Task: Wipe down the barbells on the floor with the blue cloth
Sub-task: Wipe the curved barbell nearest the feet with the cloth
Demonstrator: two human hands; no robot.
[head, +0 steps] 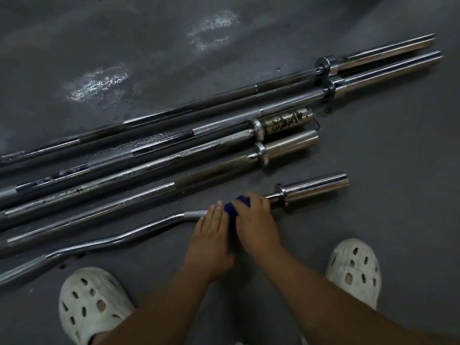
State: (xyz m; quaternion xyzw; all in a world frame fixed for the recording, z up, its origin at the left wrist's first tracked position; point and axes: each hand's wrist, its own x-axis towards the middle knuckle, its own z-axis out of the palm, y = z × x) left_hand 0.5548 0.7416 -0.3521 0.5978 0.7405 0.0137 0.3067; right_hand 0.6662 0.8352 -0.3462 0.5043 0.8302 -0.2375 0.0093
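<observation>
The blue cloth [235,206] is a deep navy. The curl bar [149,228] is bright silver chrome, with fine knurled crosshatching on its grip. One short bar's sleeve [283,122] is silver, mottled with gold-brown and black flecks. The bar beside it [219,170] has a dull brown stretch along its shaft. The long barbells [224,95] have dark grey to black shafts banded with silver. The floor [373,220] is dark grey with pale whitish patches. The clogs [92,305] are off-white, dotted with dark oval holes.
</observation>
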